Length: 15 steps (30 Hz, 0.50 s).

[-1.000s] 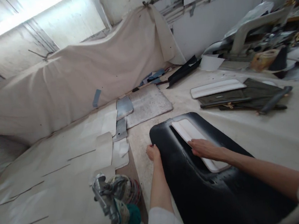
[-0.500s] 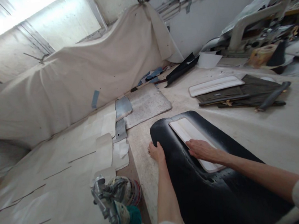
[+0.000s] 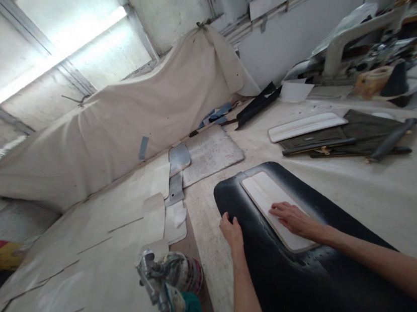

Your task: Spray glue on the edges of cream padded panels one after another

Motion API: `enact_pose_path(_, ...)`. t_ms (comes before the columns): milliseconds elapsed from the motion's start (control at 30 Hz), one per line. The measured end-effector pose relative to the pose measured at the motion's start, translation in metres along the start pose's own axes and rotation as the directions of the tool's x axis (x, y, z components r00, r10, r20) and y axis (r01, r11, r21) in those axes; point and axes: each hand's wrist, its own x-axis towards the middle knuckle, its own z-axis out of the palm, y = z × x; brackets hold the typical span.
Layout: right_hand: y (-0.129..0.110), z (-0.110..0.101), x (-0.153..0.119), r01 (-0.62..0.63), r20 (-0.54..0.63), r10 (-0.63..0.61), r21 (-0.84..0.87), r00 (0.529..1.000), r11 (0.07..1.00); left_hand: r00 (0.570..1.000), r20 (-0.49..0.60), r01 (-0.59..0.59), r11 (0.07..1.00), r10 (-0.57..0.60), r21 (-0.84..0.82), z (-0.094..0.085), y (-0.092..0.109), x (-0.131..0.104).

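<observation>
While my left hand (image 3: 232, 230) rests at the near-left edge of the black panel (image 3: 277, 279), thumb and fingers slightly parted, my right forearm reaches in from the lower right. My right hand (image 3: 289, 217) lies palm down, fingers loosely bent and close together, on the white padded strip (image 3: 270, 194) that sits on the panel's upper part.

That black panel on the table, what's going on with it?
The right hand rests on a white padded strip lying on the black panel. The left hand is at the panel's left edge. A spray gun stands nearby, untouched.
</observation>
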Motion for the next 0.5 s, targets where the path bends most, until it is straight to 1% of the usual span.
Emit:
enact_pose_path(133,0.006,0.001,-0.003,0.014,-0.029,-0.015,-0.028,0.999,1.0,0.999,-0.02,-0.028,0.999,0.027,-0.021,-0.003,0.016,-0.014)
enact_pose_path(200,0.01,0.003,-0.006,0.009,-0.046,-0.011,-0.042,0.999,0.999,0.997,-0.051,-0.053,0.998,0.051,-0.035,-0.008,0.028,-0.031)
enact_pose_path(233,0.011,0.005,-0.008,0.005,-0.053,-0.007,-0.043,0.999,0.999,0.996,-0.064,-0.07,0.997,0.067,-0.043,-0.01,0.033,-0.045)
enact_pose_path(300,0.013,0.011,-0.013,-0.003,-0.065,0.001,-0.03,0.998,1.0,0.992,-0.065,-0.111,0.992,0.107,-0.063,-0.018,0.042,-0.082)
enact_pose_path(367,0.015,0.017,-0.02,-0.01,-0.077,0.01,0.001,0.997,1.0,0.988,-0.023,-0.154,0.983,0.152,-0.101,-0.027,0.044,-0.129)
enact_pose_path(400,0.016,0.02,-0.023,-0.016,-0.083,0.017,0.021,0.996,1.0,0.981,0.038,-0.18,0.969,0.189,-0.17,-0.033,0.042,-0.154)
enact_pose_path(433,0.017,0.022,-0.025,-0.029,-0.091,0.032,0.042,0.995,0.999,0.977,0.079,-0.175,0.96,0.197,-0.219,-0.039,0.037,-0.179)
enact_pose_path(500,0.021,0.023,-0.027,-0.056,-0.098,0.065,0.094,0.993,0.994,0.977,0.114,-0.144,0.952,0.18,-0.269,-0.053,0.019,-0.224)
